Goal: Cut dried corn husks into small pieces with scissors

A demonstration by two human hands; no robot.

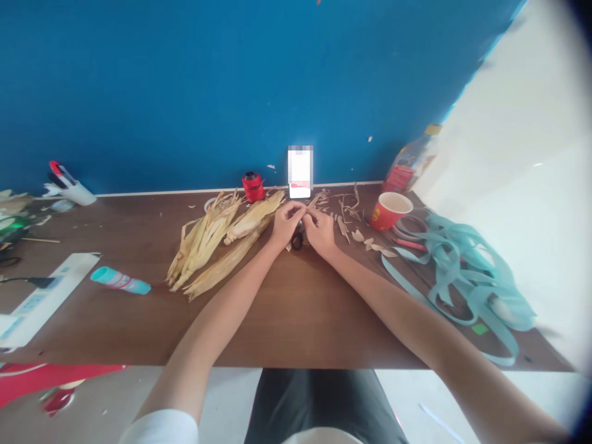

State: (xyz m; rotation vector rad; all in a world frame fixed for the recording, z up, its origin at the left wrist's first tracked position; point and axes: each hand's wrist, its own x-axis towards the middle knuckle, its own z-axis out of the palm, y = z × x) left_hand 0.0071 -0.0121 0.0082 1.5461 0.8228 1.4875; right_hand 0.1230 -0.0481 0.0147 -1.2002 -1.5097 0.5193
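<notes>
A person at a brown wood table (282, 324) works with both bare hands drawn together near its far edge, forearms angling in from the near side. The left hand (285, 225) and right hand (320, 233) meet at the fingertips, curled and pinched rather than open, apparently closed on a pale strip of husk (316, 200). The fingers hide most of it, and its full length cannot be made out. The visible end runs away from the person and slightly rightward, placing the right hand nearer that free end.

Black scissors (297, 241) lie directly below the pinch, their looped handles showing between the wrists. Just left of the hands, nearer the left hand, lies a heap of dried corn husks (208, 246), their long blades running diagonally from near left to far right. Shreds of husk (365, 243) are scattered to the right.

Along the blue wall (185, 92) stand a red spool (253, 187) and what looks like a phone (300, 171), its screen blurred. A red paper cup (390, 209) lies tilted on its side beside a tangle of teal ribbon (457, 277). A teal tube (120, 280) and a white power strip (46, 296) sit toward the left end of the table.
</notes>
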